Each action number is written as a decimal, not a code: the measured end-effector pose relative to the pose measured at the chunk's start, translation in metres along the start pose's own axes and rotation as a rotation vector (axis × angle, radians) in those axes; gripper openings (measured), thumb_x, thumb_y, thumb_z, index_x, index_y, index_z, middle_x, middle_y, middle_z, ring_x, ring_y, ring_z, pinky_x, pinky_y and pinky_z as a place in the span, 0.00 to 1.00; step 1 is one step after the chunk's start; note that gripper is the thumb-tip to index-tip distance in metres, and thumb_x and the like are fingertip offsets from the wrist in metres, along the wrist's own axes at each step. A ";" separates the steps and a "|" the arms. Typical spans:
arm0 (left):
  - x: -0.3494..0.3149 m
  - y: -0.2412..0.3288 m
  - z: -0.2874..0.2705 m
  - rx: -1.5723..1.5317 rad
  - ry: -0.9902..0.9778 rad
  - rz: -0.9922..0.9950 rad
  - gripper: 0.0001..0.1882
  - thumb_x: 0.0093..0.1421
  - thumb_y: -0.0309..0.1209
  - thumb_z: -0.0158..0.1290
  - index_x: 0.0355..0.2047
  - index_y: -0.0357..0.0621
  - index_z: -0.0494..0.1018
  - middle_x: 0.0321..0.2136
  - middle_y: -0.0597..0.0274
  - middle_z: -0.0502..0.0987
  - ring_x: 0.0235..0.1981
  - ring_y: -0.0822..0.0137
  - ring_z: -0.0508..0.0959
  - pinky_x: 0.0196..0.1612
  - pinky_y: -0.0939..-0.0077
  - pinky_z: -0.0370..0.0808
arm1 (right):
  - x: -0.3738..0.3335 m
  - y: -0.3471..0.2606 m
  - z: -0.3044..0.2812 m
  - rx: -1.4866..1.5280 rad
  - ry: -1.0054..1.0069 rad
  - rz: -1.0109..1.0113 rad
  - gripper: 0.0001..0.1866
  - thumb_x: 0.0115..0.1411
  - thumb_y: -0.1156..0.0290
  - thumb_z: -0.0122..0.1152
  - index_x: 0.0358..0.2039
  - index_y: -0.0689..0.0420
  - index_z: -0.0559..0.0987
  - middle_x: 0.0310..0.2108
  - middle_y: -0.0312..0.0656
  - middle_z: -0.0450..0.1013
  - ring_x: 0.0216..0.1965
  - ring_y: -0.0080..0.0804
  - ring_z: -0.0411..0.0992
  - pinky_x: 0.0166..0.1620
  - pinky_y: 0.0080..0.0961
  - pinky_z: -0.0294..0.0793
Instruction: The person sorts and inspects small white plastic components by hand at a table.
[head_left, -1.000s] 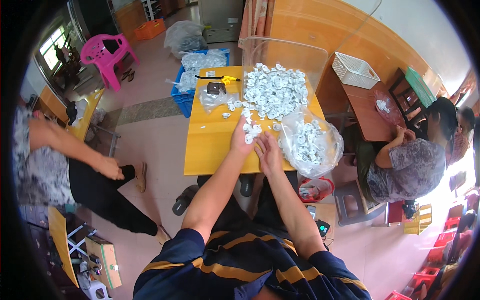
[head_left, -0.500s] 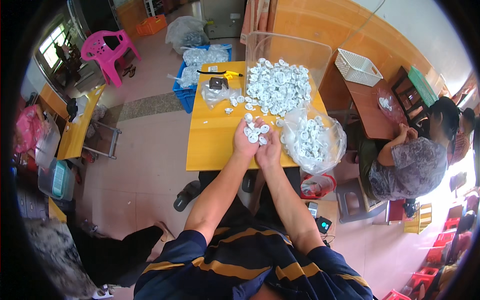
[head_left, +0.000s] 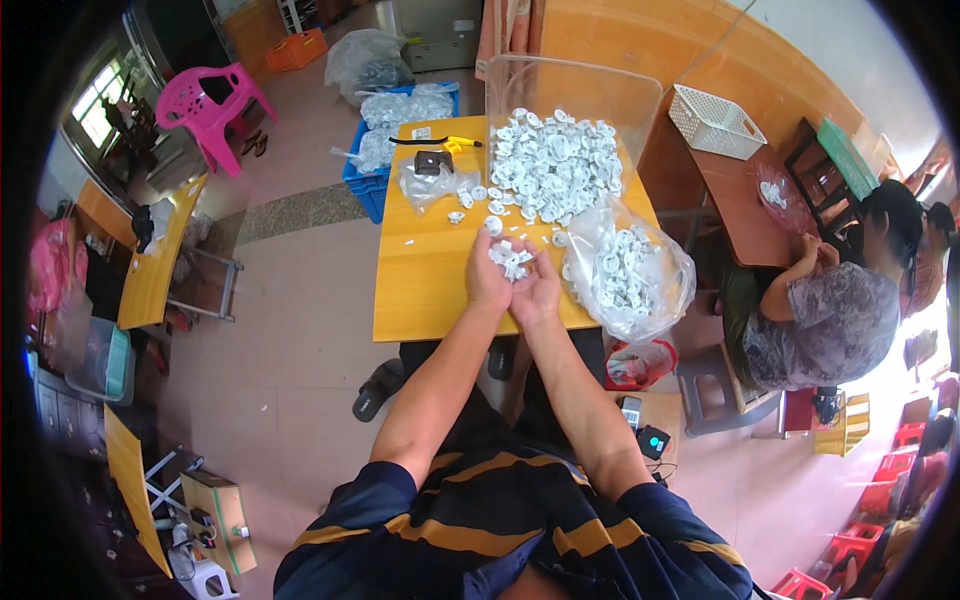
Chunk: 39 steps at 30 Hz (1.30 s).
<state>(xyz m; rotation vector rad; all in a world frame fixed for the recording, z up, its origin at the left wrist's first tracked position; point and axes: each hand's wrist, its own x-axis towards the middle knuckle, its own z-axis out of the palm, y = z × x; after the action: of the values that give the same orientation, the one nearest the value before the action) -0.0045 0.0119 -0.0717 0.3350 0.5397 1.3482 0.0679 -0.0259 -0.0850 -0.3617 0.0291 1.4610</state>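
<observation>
No txt I can read from here — all too sm. or blurred. Whitish sticker [head_left: 421, 133] w/ dark marks at my tabletop's [head_left: 430, 285] far left corner: can't make it out. Pale label [head_left: 464, 25] on grey cabinet [head_left: 435, 42] beyond the far edge, illegible too. Blk device [head_left: 653, 442] past near right corner — green glow only.

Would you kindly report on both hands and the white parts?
Left hand and right hand cupped side by side, palms up. Small white parts resting in them. Clear bag close on the right, larger pile ahead.
</observation>
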 end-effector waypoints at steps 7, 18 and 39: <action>-0.001 0.008 0.003 -0.234 0.071 -0.063 0.19 0.71 0.47 0.47 0.36 0.42 0.70 0.27 0.56 0.75 0.33 0.55 0.77 0.46 0.55 0.79 | -0.001 0.000 -0.003 0.102 0.051 0.015 0.22 0.75 0.53 0.42 0.51 0.58 0.73 0.56 0.49 0.73 0.61 0.48 0.68 0.69 0.48 0.63; 0.005 0.011 -0.002 -0.289 0.131 -0.068 0.21 0.70 0.48 0.48 0.35 0.41 0.72 0.28 0.55 0.74 0.37 0.50 0.77 0.48 0.51 0.77 | -0.009 -0.003 0.002 0.125 0.005 0.028 0.26 0.76 0.52 0.37 0.61 0.61 0.63 0.62 0.52 0.67 0.64 0.49 0.65 0.70 0.48 0.60; 0.002 0.024 -0.002 -0.077 0.008 -0.006 0.18 0.71 0.45 0.48 0.36 0.41 0.73 0.26 0.58 0.76 0.36 0.51 0.81 0.46 0.55 0.78 | -0.007 -0.001 -0.003 0.011 0.011 0.112 0.21 0.74 0.55 0.45 0.59 0.55 0.68 0.55 0.47 0.73 0.57 0.44 0.71 0.61 0.48 0.69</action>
<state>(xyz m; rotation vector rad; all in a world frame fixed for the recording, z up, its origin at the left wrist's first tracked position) -0.0249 0.0185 -0.0608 0.2645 0.4934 1.3613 0.0689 -0.0336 -0.0858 -0.3637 0.0671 1.5696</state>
